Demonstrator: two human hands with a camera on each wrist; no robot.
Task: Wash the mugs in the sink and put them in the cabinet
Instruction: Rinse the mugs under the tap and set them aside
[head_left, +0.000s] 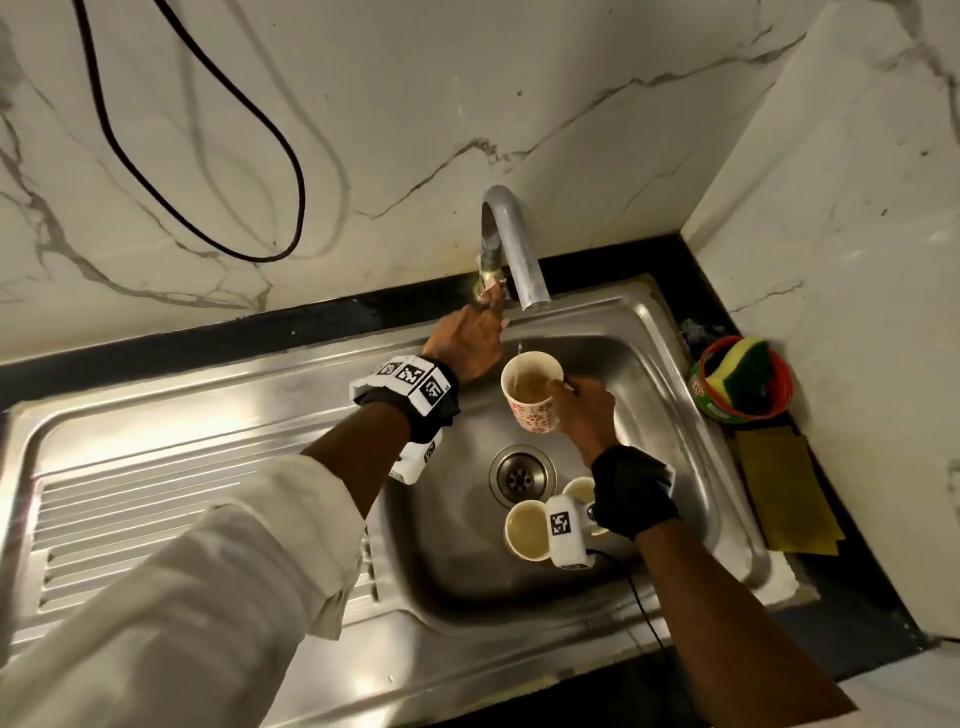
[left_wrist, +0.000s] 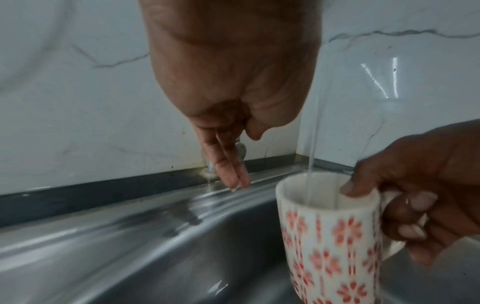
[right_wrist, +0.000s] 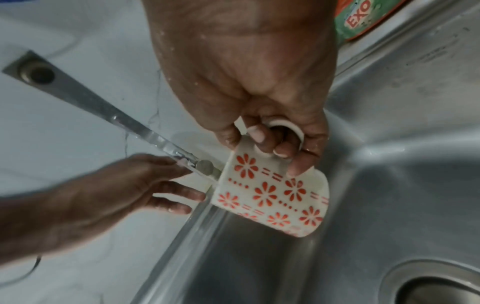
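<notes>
white marble wall (head_left: 363, 104), black counter edge (head_left: 260, 327), warm light

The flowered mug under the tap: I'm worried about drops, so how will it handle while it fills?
The flowered mug probably gets heavier as water collects inside. Its glazed wall looks wet, so likely slippery, though the right hand has fingers hooked through the handle, a fairly secure grip. It looks ceramic, so it may chip against the steel sink.

Steel sink (head_left: 649, 332) holds two mugs (head_left: 527, 530) (near drain); black counter (head_left: 862, 597) bears soap tub (head_left: 740, 387).
</notes>
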